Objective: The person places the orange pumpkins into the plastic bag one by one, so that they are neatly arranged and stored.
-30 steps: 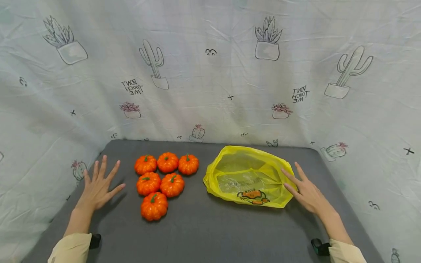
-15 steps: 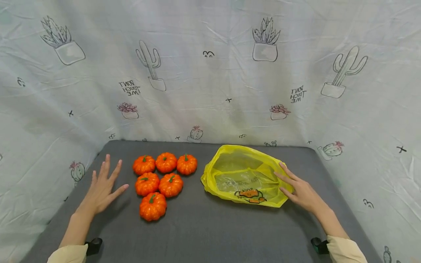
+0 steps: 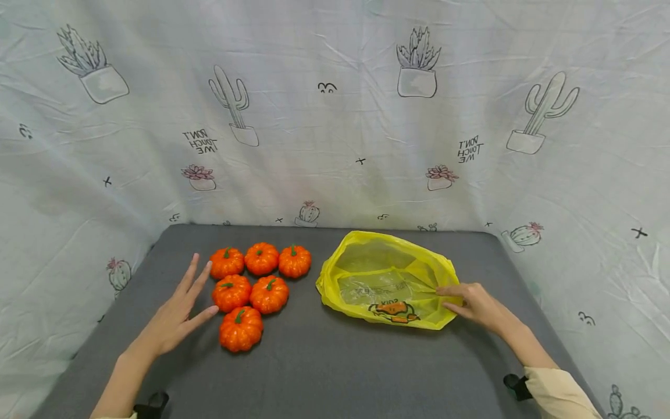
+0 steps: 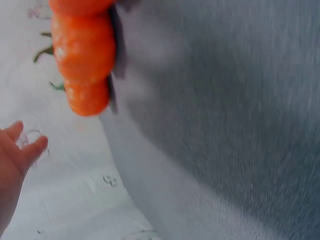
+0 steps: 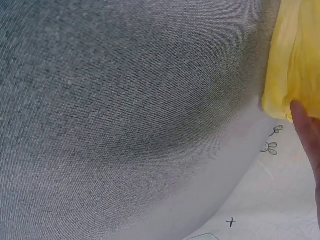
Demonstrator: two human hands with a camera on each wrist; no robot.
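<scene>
Several small orange pumpkins (image 3: 269,294) with green stems stand grouped on the left of the table. My left hand (image 3: 175,317) hovers beside them, fingers spread and holding nothing; its fingertips come close to the nearest pumpkins. In the left wrist view, part of the left hand (image 4: 12,160) shows below the row of pumpkins (image 4: 85,47). Right of centre a yellow plastic bag (image 3: 335,291) lies with its mouth wide open. My right hand (image 3: 484,308) grips the bag's right rim, fingers bent over the edge. The right wrist view shows a finger (image 5: 305,125) against the yellow bag (image 5: 285,65).
The grey table (image 3: 335,372) ends at a pale cloth backdrop (image 3: 324,134) printed with cacti, which also hangs along both sides. A dark wrist strap (image 3: 518,386) sits on the right arm, with another strap (image 3: 152,404) on the left arm.
My left hand has moved right, toward the pumpkins. My right hand has moved left onto the bag's rim, its fingers going from spread to bent. The head view has shifted slightly.
</scene>
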